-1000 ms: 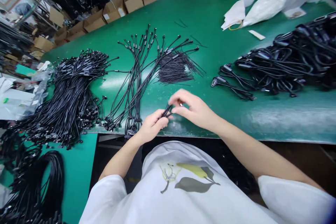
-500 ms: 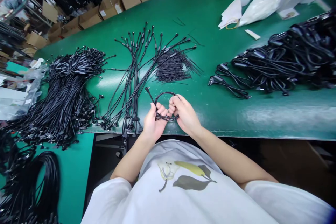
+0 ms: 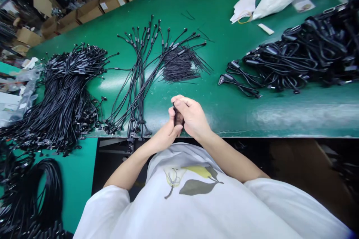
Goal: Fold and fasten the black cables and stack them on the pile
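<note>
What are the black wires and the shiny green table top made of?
The black cables look like rubbery plastic, probably over metal wire: matte, bending in soft loops. The green table top seems to be a smooth plastic mat, glossy with pale light patches, though it could be another material.

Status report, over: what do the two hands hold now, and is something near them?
Left hand and right hand: both closed on small black cable bundle. Fanned black cables beside left hand, on green bench mat.
</note>
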`<state>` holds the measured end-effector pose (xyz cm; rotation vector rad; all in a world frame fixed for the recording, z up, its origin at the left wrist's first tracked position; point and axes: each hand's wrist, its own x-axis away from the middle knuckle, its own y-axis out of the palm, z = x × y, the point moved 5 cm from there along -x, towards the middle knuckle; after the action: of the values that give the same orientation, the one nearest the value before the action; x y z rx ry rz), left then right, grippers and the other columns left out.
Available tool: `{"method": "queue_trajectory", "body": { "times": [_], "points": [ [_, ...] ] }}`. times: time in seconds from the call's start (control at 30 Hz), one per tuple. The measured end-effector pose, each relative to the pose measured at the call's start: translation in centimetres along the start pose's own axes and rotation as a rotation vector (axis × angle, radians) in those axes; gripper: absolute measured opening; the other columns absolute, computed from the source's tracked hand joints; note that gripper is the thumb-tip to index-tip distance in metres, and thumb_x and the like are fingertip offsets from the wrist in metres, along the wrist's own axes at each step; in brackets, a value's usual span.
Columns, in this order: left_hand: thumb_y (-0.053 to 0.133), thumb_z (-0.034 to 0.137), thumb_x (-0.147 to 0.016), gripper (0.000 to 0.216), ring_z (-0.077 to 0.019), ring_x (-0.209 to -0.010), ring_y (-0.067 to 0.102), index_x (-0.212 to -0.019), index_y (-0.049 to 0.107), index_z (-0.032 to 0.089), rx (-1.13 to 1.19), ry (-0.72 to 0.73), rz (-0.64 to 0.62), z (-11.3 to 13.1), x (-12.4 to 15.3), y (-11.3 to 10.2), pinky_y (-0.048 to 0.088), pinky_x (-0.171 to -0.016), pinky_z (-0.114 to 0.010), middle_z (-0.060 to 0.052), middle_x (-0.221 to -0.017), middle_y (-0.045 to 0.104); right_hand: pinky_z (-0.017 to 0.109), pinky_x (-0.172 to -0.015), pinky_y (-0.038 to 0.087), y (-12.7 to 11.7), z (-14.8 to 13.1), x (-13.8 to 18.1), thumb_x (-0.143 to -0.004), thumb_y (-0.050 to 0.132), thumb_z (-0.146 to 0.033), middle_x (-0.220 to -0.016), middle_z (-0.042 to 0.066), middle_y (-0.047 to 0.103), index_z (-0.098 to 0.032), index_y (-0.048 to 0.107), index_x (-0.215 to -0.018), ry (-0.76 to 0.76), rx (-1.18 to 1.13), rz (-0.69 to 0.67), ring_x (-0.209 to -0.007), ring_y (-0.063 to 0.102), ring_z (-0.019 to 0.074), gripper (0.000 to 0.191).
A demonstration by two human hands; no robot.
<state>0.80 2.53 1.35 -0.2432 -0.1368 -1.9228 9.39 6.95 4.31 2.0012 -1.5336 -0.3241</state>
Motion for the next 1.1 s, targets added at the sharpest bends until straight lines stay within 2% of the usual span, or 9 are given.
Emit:
{"method": "queue_trajectory", "body": {
  "times": [0.13,0.2,0.33,0.43,0.57,0.63,0.87,1.0,1.1],
  "points": [
    [0.065,0.057,-0.078,0.049,-0.0207,-0.092,0.053,-0.105,0.06,0.017,-0.04,0.056,0.037,-0.4,-0.3,0.0,0.044,-0.09,-0.035,-0.007,-0.097,0.059,0.015,-0.036,0.023,-0.3,0.2,-0.7,-0.074,0.074,-0.053,-0.075,-0.008,0.045,-0.022,0.04,-0.083,-0.078,-0.024,0.031,-0.043,0.035,0.0003,0.046],
    [0.06,0.065,-0.078,0.052,-0.0213,-0.094,0.054,-0.099,0.062,0.016,0.092,0.013,0.004,-0.8,-0.2,0.7,0.042,-0.094,-0.037,-0.006,-0.09,0.059,0.014,-0.037,0.021,-0.4,0.1,-0.9,-0.079,0.069,-0.054,-0.075,-0.008,0.042,-0.022,0.043,-0.086,-0.046,-0.025,-0.019,-0.044,0.032,-0.0002,0.042],
    [0.053,0.069,-0.081,0.055,-0.0117,-0.061,0.047,-0.09,0.059,0.015,0.563,-0.211,-0.13,-1.1,0.5,3.0,0.048,-0.075,-0.033,0.002,-0.066,0.047,0.014,-0.037,0.025,-0.4,-0.5,-1.1,-0.082,0.064,-0.056,-0.076,-0.006,0.041,-0.019,0.049,-0.086,0.038,0.015,-0.16,-0.046,0.033,0.0005,0.04],
    [0.06,0.061,-0.082,0.048,-0.0093,-0.058,0.046,-0.092,0.059,0.014,0.741,-0.271,-0.139,-0.9,0.7,3.6,0.048,-0.072,-0.03,0.003,-0.066,0.046,0.015,-0.036,0.029,-0.7,-0.9,-1.3,-0.084,0.063,-0.056,-0.074,-0.006,0.042,-0.018,0.05,-0.084,0.036,0.041,-0.154,-0.045,0.035,0.001,0.04],
    [0.074,0.05,-0.074,0.042,-0.0137,-0.071,0.057,-0.084,0.058,0.013,0.751,-0.281,-0.124,-1.1,0.5,3.4,0.049,-0.078,-0.032,-0.002,-0.076,0.056,0.013,-0.034,0.022,-0.4,-0.5,-1.2,-0.089,0.057,-0.055,-0.056,-0.01,0.032,-0.018,0.049,-0.083,0.067,0.078,-0.207,-0.039,0.027,0.0019,0.038],
    [0.078,0.048,-0.071,0.041,-0.0123,-0.065,0.055,-0.077,0.055,0.014,0.751,-0.291,-0.127,-1.0,0.5,3.4,0.048,-0.072,-0.031,0.0,-0.07,0.054,0.013,-0.032,0.017,-0.2,-0.4,-1.1,-0.088,0.057,-0.056,-0.053,-0.011,0.03,-0.018,0.048,-0.08,0.102,0.064,-0.242,-0.037,0.023,0.0015,0.04],
    [0.072,0.052,-0.076,0.042,-0.0076,-0.056,0.04,-0.086,0.061,0.012,0.69,-0.319,-0.124,0.1,0.4,3.5,0.039,-0.058,-0.024,0.004,-0.062,0.041,0.013,-0.031,0.013,-0.5,-1.1,-1.2,-0.077,0.064,-0.065,-0.062,-0.008,0.038,-0.018,0.046,-0.075,0.16,-0.058,-0.213,-0.037,0.021,-0.0007,0.05],
    [0.075,0.048,-0.074,0.039,-0.007,-0.055,0.039,-0.082,0.061,0.011,0.609,-0.279,-0.109,-0.1,0.3,3.2,0.035,-0.052,-0.021,0.004,-0.061,0.042,0.014,-0.031,0.013,-1.5,-0.8,-1.5,-0.08,0.062,-0.063,-0.062,-0.009,0.033,-0.019,0.04,-0.07,0.193,-0.19,-0.15,-0.037,0.016,-0.0003,0.051],
    [0.073,0.045,-0.077,0.036,-0.0065,-0.054,0.04,-0.084,0.06,0.012,0.679,-0.307,-0.121,-0.6,0.3,3.4,0.034,-0.047,-0.018,0.004,-0.063,0.041,0.015,-0.03,0.013,-2.4,-0.8,-1.4,-0.083,0.063,-0.056,-0.061,-0.009,0.03,-0.019,0.038,-0.066,0.194,-0.251,-0.156,-0.037,0.014,0.0001,0.047]
  ]
}}
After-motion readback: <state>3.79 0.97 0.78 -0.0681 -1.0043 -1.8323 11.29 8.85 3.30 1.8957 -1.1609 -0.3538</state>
